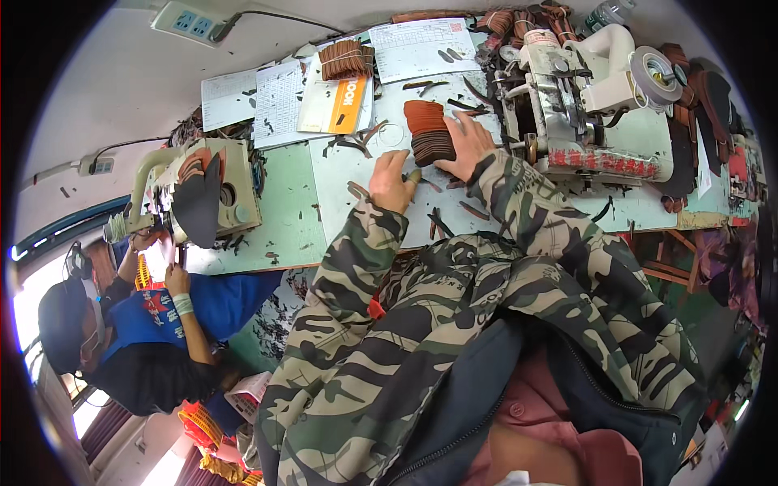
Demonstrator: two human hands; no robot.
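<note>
On the white paper in front of me lies a stack of leather pieces point(428, 134), orange-brown at the far end, with dark striped edges at the near end. My right hand point(469, 147) is against its right side, with the thumb by the near corner and the fingers along the edge. Just left of the stack's near end is my left hand point(391, 185), thumb and fingers apart and nothing visibly gripped. Its thumb tip looks greenish-brown; I cannot make out whether something covers it. Dark leather scraps point(438, 223) lie around both hands.
A sewing-type machine point(596, 105) stands at the right, another machine point(212, 194) at the left. Beyond the stack are printed sheets point(425, 50), a yellow-and-white booklet point(334, 105) and a banded brown bundle point(346, 61). A co-worker in blue point(174, 312) works at the left machine.
</note>
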